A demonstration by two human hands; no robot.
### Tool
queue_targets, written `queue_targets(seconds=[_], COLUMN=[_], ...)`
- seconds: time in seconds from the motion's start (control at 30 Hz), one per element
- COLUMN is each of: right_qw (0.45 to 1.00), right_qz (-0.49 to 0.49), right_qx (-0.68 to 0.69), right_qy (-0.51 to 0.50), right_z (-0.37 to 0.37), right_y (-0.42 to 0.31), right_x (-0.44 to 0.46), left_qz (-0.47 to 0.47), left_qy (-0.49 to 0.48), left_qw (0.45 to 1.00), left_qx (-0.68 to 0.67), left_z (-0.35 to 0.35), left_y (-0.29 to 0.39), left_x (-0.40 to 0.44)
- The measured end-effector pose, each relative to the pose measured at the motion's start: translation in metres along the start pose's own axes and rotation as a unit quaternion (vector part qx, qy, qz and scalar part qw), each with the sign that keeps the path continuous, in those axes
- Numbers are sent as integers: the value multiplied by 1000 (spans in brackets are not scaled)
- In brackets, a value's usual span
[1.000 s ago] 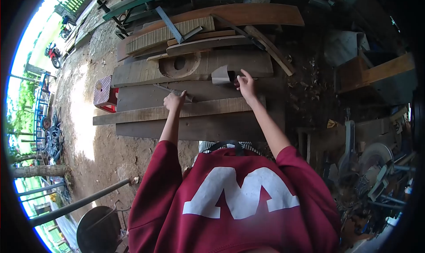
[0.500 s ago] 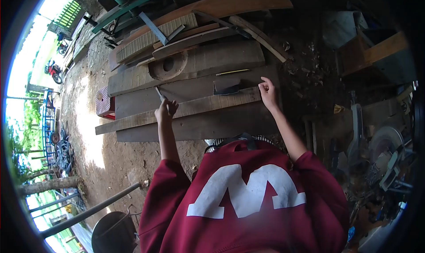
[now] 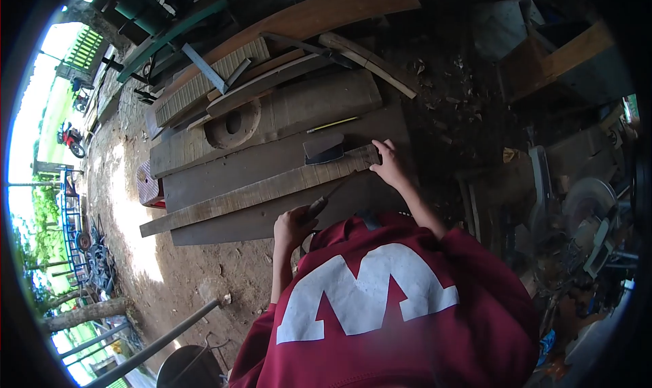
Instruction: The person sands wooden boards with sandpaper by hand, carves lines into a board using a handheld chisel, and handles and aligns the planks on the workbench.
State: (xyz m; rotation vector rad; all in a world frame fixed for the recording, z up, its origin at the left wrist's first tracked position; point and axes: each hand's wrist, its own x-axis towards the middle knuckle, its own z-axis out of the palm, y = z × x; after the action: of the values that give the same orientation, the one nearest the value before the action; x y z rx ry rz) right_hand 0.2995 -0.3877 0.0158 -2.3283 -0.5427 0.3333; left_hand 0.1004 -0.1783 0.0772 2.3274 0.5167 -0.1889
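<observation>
My left hand [image 3: 292,226] is closed round the dark handle of a narrow tool [image 3: 333,194] that looks like a knife. Its thin blade slants up and right, towards the near edge of a long wooden strip [image 3: 265,188]. At the strip's right end, my right hand [image 3: 388,165] grips the wood between thumb and fingers. A folded dark piece [image 3: 324,149], like sandpaper, rests against the strip's far side. Beyond it is a yellow pencil [image 3: 333,124]. The strip lies across a broad dark board [image 3: 224,226].
Behind lie a plank [image 3: 305,104] with a round, holed disc [image 3: 252,116], a try square [image 3: 204,67], several boards and a wooden-handled tool [image 3: 380,69]. A patterned red stool [image 3: 149,184] stands left. A circular blade [image 3: 589,201] and clutter are at right.
My left hand has come from beyond the strip to its near side, swinging the tool to point up and right. My right hand has closed on the strip's end. The view has shifted.
</observation>
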Motion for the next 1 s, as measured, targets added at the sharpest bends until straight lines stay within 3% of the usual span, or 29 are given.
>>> queue_targets(seconds=[0.13,0.27,0.37,0.6,0.67,0.77,1.0], right_qw=[999,1000,999,997,997,995,993], right_qz=[2,2,3,3,-15,-3,7], right_qx=[28,16,29,60,60,99,111], right_qy=[22,26,31,46,50,29,39], right_z=[5,6,14,9,7,6,7], right_y=[5,7,8,9,6,8,11], right_x=[-1,-2,1,-4,-6,-4,-6], left_qz=[57,35,79,140,79,142,144], left_qy=[63,-19,2,-64,-114,-128,-162], left_qw=[996,998,997,988,990,982,976], left_qx=[2,58,26,-25,-3,-7,-7], left_z=[2,-11,-7,-16,-17,-22,-32], left_y=[12,12,1,-24,-23,-13,-11], left_x=[20,37,49,78,87,99,112])
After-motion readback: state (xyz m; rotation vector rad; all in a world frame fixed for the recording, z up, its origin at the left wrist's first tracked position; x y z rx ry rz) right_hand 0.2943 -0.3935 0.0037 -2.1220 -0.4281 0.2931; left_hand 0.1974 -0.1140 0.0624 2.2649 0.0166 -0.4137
